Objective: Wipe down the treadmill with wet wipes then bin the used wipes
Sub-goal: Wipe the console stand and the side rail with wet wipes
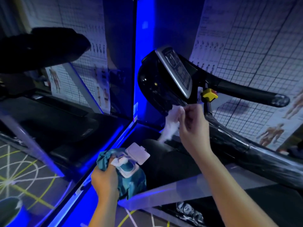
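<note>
Clearance around the treadmill console.
We see open air between the console [165, 79] and the belt [164, 161]; our right hand [191, 125] with a wipe [170, 123] occupies part of it. The handrail [246, 92] and wrapped upright [246, 148] bar the right, the mirror [65, 79] closes the left, and the pack [129, 169] sits low in front.

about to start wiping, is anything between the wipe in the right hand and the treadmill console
Nothing visible. The right hand holds the wipe right at the lower edge of the console, with no object between them.
</note>
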Motion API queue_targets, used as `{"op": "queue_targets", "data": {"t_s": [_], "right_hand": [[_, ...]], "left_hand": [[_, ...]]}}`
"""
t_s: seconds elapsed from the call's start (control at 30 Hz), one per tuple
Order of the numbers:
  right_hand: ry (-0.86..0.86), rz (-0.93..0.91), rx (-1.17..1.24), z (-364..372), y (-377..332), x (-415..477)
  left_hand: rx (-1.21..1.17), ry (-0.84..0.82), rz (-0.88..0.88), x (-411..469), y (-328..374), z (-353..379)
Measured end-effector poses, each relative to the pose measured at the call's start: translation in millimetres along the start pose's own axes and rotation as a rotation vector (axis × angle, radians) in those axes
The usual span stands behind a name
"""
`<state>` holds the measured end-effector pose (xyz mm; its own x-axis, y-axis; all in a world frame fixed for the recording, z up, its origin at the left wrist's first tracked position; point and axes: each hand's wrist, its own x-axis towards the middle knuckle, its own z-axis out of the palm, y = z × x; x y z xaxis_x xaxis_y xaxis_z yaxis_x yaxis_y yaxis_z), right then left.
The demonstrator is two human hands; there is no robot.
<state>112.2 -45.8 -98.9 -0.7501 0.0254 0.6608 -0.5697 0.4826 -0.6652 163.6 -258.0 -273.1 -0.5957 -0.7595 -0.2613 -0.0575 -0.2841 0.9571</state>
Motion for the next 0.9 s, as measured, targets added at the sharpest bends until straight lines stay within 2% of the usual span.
{"op": "queue_targets", "data": {"t_s": [0.2,0.33,0.6,0.77,0.83,0.9], "right_hand": [[-0.06,-0.004,-0.05,50.7,18.6,69.5],[-0.097,-0.181,-0.137,73.9,42.3,96.3],[-0.453,-0.542,-0.379,88.8,79.1,115.2],[-0.672,-0.59,-0.663,84.1,94.0,142.7],[-0.699,-0.614,-0.769,82.3,98.0,147.9],[-0.669,-0.714,-0.929,83.7,103.5,148.7]], "left_hand": [[-0.012,-0.003,0.051,-0.8,13.0,1.5],[-0.007,-0.034,0.026,3.3,16.0,-0.2],[0.037,-0.027,-0.006,10.7,25.9,1.2],[0.089,-0.054,-0.002,12.8,24.6,10.9],[0.1,-0.06,0.004,13.5,22.7,15.3],[0.087,-0.062,0.016,13.0,23.1,19.9]]}}
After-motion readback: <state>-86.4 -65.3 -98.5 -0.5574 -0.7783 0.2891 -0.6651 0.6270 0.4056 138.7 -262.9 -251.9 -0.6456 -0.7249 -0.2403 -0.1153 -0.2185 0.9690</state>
